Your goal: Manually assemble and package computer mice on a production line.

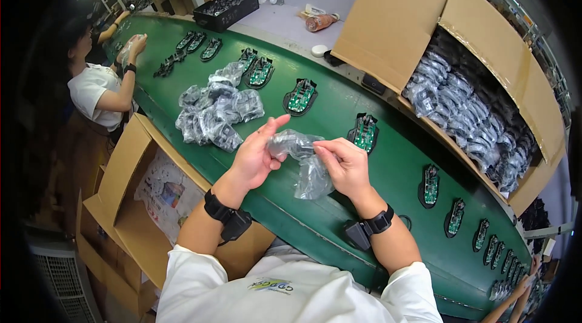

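Between my hands is a crumpled clear plastic bag (312, 171), with something darkish inside that I cannot make out. My right hand (347, 168) pinches its upper edge between thumb and fingers. On the other side, my left hand (256, 154) holds the bag's left end, its thumb stretched upward. Left of my hands, a heap of bagged parts (212, 114) lies on the green conveyor belt (291, 205). Just beyond my hands sit a black oval base with a green circuit board (301, 97) and a similar board unit (365, 133), apart from both hands.
A large open carton (388, 26) of bagged parts stands at the right. More board units (430, 185) line the belt. Left of me is an open carton (130, 159). A black crate (227, 13), a bottle (321, 22) and a co-worker (103, 89) are farther off.
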Demonstrator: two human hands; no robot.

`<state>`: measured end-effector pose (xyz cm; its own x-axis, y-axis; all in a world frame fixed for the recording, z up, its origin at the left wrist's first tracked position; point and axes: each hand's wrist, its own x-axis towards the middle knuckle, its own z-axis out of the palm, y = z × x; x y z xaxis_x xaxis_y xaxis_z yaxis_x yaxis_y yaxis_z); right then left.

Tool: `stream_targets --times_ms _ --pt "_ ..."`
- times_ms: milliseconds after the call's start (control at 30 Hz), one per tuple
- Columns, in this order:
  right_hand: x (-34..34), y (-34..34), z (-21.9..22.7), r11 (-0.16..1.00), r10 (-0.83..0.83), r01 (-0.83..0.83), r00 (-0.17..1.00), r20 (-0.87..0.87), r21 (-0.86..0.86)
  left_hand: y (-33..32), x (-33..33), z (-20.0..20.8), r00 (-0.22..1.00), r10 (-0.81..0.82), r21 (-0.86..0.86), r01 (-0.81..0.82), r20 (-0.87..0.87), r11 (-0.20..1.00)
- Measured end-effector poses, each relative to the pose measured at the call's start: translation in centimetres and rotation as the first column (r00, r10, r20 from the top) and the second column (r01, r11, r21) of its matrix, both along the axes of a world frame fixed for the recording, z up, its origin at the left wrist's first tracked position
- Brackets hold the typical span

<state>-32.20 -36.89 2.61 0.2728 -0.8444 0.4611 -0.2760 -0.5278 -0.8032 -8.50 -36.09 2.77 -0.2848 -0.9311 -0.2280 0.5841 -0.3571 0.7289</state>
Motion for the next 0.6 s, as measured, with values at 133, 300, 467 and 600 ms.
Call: stream_targets --times_ms 133,300,467,600 --pt "-0.4 0.0 0.3 0.992 -0.125 0.122 0.990 0.065 0.042 0.8 -0.8 -0.3 0.967 0.032 -0.279 0.041 0.252 0.959" --pt "-1.4 -0.6 2.2 0.998 -0.065 0.066 0.995 -0.079 0.005 0.0 -0.2 -1.7 0.654 0.467 -0.649 0.048 0.595 0.759" --pt "-1.3 -2.0 4.8 0.998 -0.054 0.050 0.992 -0.115 -0.038 0.9 -1.0 0.6 0.540 0.503 -0.636 0.079 0.675 0.768" --pt "-0.5 -2.9 5.4 0.998 -0.055 0.055 0.996 -0.071 0.005 0.7 -0.3 0.8 0.395 0.679 -0.761 0.090 0.619 0.642"
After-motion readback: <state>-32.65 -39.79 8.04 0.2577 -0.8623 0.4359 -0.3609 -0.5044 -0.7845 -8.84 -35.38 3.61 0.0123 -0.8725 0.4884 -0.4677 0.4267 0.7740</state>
